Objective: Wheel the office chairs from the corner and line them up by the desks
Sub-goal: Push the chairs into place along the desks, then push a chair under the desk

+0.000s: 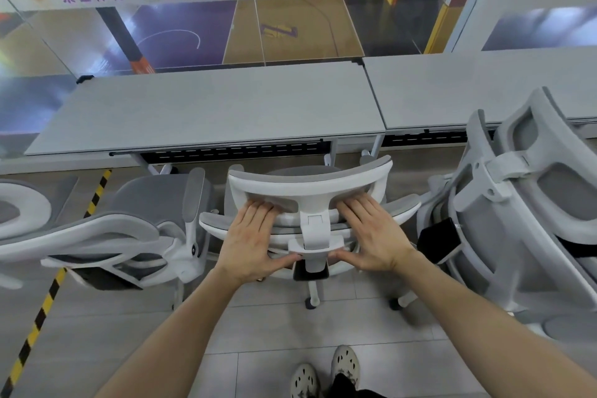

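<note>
A: Where is the chair that is being handled?
B: The middle chair (323,171) stands on the grey floor (274,326) facing the left desk (210,107), near that desk's right-hand end. Its seat is just short of the desk edge. It is seen from behind and above.
A: And the hands?
B: Both are on its back. The left hand (252,242) lies to the left of the white bracket (315,236) that carries the headrest (310,184), and the right hand (371,236) lies to the right of it. On each, the 4 fingers stretch forward fairly straight over the top of the chair back, with the tips tucked under the headrest's lower rim. The 2 thumbs spread inward and touch the bracket from either side.
A: So a clenched grip?
B: No. The hands lie flat and press; they are not wrapped round anything.
A: Any neighbours?
B: 2. The chair on the left (135,223) is turned sideways, just beside the middle one and also before the left desk. The chair on the right (523,203) has its back toward the camera and looks tilted. It stands in front of the right desk (452,90), which is set end to end with the left desk.
A: Anything else?
B: Yellow-and-black striped tape (48,300) runs along the floor at the left. A glass wall (193,35) stands behind the desks, and a pair of pale shoes (345,365) shows at the bottom.
</note>
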`<state>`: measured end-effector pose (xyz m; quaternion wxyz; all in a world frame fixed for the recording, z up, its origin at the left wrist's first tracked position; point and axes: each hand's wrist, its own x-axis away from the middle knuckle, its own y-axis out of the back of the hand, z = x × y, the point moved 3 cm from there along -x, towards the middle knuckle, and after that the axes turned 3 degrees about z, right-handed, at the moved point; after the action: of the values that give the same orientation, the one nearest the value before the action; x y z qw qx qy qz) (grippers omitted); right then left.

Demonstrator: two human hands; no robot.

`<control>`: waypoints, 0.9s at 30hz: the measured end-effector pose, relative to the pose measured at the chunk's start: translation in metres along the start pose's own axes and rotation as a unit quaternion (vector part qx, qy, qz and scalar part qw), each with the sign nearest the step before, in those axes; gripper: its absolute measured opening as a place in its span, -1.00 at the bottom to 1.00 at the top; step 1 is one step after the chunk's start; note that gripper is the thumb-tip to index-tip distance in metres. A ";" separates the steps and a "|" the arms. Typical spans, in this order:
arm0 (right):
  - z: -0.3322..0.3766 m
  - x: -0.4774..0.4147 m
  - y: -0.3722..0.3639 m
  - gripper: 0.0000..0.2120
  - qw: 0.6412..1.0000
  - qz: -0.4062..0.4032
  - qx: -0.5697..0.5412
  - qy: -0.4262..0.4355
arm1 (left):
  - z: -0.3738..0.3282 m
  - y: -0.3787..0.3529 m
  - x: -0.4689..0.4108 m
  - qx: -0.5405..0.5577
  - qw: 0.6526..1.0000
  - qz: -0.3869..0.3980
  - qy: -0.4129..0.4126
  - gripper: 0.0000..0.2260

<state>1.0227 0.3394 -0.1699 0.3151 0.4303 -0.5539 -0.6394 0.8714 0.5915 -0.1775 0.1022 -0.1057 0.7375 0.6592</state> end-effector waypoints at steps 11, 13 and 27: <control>-0.019 0.115 0.009 -0.49 0.970 -0.058 -0.023 -0.235 | -0.085 0.039 -0.024 0.012 0.972 -0.122 -0.199 -0.76; -0.048 0.135 0.024 -0.53 0.947 -0.063 -0.001 -0.315 | -0.112 0.042 -0.042 0.002 0.963 -0.089 -0.253 -0.79; -0.229 0.177 0.035 -0.12 0.872 0.063 0.106 -0.473 | -0.264 -0.016 -0.149 -0.041 0.965 0.073 -0.249 -0.74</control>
<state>1.1493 0.0771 -0.1749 0.0077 0.0709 -0.7271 -0.6828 1.0154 0.3305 -0.1205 0.2299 0.1119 0.6666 0.7002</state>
